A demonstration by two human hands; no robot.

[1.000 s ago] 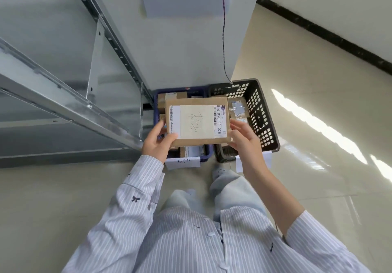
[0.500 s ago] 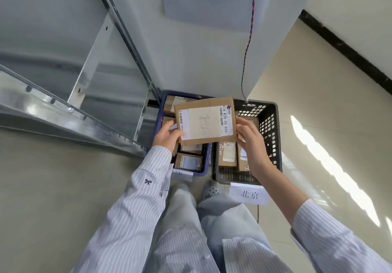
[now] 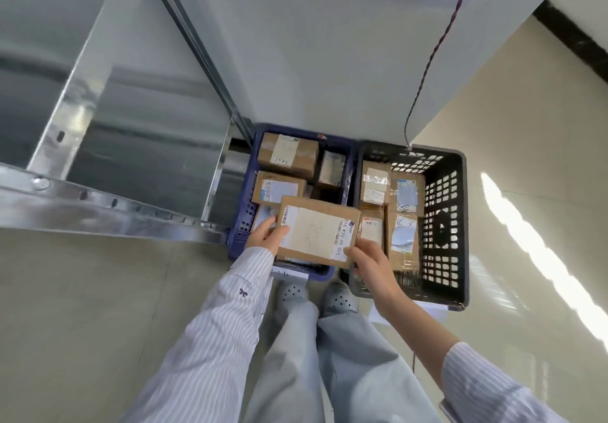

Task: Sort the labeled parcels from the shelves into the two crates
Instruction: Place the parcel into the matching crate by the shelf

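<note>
- The parcel (image 3: 317,230) has sunk low over the blue crate (image 3: 237,238), at 9 o'clock of the black crate (image 3: 460,225); its label is blurred, but it is probably bound there.
- The left hand (image 3: 268,236) and right hand (image 3: 368,259) grip its ends.

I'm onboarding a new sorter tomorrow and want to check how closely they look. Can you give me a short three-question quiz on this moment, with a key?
1. True or false: the left hand and the right hand both hold the labelled parcel.
2. Fill in: the perforated crate to the right of the blue crate is ___ in colour.
3. Multiple choice: the held parcel hangs mostly over A) the blue crate, B) the metal shelf, C) the bare floor.

Key: 1 true; 2 black; 3 A.
</note>
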